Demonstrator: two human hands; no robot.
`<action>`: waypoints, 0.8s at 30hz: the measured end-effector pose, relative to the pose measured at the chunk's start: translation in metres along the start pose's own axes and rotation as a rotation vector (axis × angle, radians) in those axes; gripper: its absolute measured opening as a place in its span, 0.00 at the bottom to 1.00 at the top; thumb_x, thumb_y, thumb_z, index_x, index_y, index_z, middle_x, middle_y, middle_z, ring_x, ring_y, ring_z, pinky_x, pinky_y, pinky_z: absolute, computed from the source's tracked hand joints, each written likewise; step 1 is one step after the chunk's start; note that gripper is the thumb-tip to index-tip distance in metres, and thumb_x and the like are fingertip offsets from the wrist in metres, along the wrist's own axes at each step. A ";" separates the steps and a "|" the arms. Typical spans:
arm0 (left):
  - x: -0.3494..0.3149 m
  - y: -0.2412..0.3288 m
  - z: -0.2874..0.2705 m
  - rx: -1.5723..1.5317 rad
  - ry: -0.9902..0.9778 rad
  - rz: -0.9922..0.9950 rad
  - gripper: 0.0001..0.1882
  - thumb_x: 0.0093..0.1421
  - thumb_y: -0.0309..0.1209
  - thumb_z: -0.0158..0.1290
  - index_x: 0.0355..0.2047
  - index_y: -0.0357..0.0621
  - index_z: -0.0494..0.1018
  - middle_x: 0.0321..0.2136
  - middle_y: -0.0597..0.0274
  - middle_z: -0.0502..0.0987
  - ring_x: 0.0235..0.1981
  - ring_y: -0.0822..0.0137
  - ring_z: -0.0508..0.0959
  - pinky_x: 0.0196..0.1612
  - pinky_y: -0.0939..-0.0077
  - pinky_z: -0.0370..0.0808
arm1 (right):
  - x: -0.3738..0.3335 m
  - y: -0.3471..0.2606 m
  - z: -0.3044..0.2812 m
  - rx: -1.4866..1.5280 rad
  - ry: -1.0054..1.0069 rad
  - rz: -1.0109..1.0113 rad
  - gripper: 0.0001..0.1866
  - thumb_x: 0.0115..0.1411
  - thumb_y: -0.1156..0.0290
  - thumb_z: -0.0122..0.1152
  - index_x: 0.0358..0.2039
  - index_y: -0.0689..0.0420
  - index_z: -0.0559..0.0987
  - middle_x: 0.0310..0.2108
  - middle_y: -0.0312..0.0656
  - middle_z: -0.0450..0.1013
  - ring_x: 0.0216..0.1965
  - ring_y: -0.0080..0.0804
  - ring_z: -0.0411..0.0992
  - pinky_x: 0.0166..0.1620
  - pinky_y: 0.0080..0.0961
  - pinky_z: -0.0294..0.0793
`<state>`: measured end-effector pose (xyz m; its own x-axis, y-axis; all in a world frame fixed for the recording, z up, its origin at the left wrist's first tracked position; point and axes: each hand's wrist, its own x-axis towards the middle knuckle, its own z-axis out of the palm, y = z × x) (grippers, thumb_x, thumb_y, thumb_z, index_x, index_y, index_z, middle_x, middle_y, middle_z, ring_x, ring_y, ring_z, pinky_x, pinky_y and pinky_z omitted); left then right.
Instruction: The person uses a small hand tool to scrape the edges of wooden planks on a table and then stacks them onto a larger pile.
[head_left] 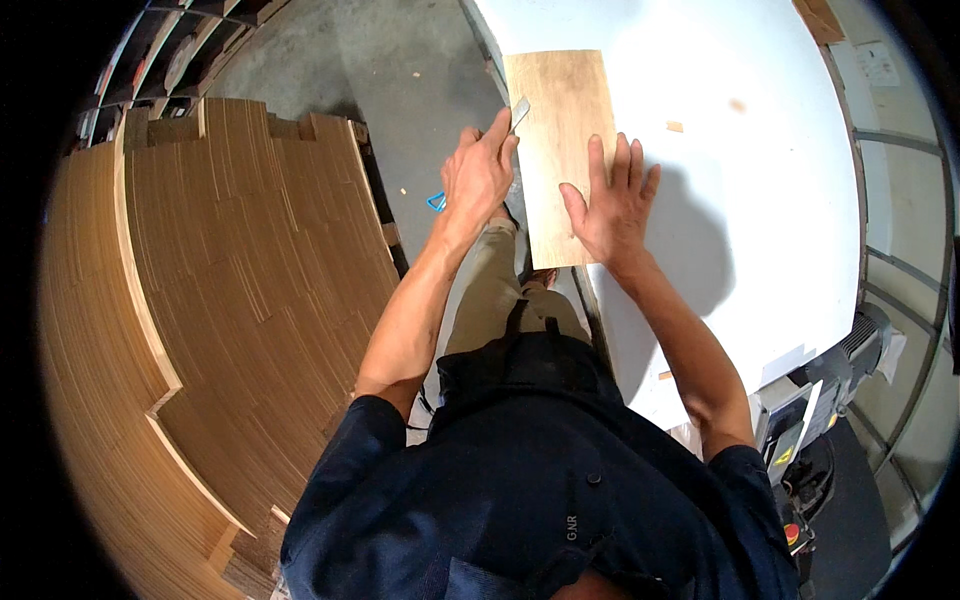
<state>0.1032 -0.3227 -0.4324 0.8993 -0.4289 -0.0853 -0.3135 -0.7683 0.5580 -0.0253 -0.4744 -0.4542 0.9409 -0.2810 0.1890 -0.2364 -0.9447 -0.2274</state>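
My left fingers (497, 130) clamp a flat grey metal blade (520, 114) at the pale rectangular wood-grain board (560, 110), which overhangs the white table's (770, 200) edge; my right fingers (597, 165), spread apart, only partly cover it, so weak steadying might cause gouging.

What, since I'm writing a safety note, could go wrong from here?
The blade in the left hand might slip and gouge the board or nick the bare right hand spread over it. The board juts past the edge of the table, so pressing on that overhang might tip it.
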 end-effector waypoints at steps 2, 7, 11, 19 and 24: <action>0.010 0.004 -0.003 0.008 0.044 0.022 0.22 0.64 0.38 0.51 0.58 0.50 0.71 0.29 0.44 0.76 0.29 0.51 0.78 0.34 0.56 0.74 | 0.003 0.002 0.000 -0.012 0.027 -0.010 0.41 0.54 0.48 0.63 0.64 0.54 0.61 0.63 0.57 0.52 0.65 0.60 0.48 0.59 0.73 0.44; 0.047 -0.006 0.002 0.010 0.089 0.003 0.20 0.64 0.39 0.51 0.55 0.52 0.74 0.31 0.41 0.78 0.33 0.48 0.79 0.38 0.55 0.75 | 0.000 0.000 -0.001 0.017 0.014 -0.019 0.42 0.55 0.49 0.63 0.64 0.55 0.60 0.63 0.58 0.52 0.65 0.60 0.48 0.60 0.72 0.43; 0.073 -0.005 -0.003 0.016 0.121 0.010 0.20 0.63 0.40 0.52 0.55 0.53 0.74 0.33 0.40 0.78 0.36 0.47 0.80 0.41 0.55 0.75 | 0.001 -0.001 -0.003 0.025 -0.003 -0.004 0.42 0.55 0.49 0.62 0.65 0.55 0.60 0.63 0.59 0.52 0.66 0.60 0.48 0.61 0.72 0.41; 0.065 -0.010 0.009 0.069 0.097 0.013 0.20 0.64 0.41 0.51 0.55 0.53 0.73 0.35 0.41 0.79 0.35 0.46 0.80 0.42 0.55 0.76 | 0.000 0.001 -0.001 0.023 -0.013 0.007 0.42 0.55 0.49 0.62 0.65 0.55 0.59 0.63 0.59 0.53 0.66 0.61 0.48 0.60 0.72 0.42; 0.093 -0.025 -0.013 -0.154 0.132 -0.044 0.22 0.63 0.35 0.52 0.57 0.45 0.70 0.35 0.46 0.80 0.35 0.59 0.82 0.39 0.62 0.78 | 0.001 0.000 -0.001 -0.003 0.013 -0.022 0.43 0.54 0.48 0.63 0.65 0.54 0.58 0.63 0.58 0.53 0.66 0.59 0.48 0.61 0.71 0.42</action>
<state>0.1984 -0.3368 -0.4432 0.9465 -0.3225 -0.0093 -0.2316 -0.6993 0.6763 -0.0243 -0.4750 -0.4534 0.9427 -0.2620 0.2063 -0.2161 -0.9512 -0.2205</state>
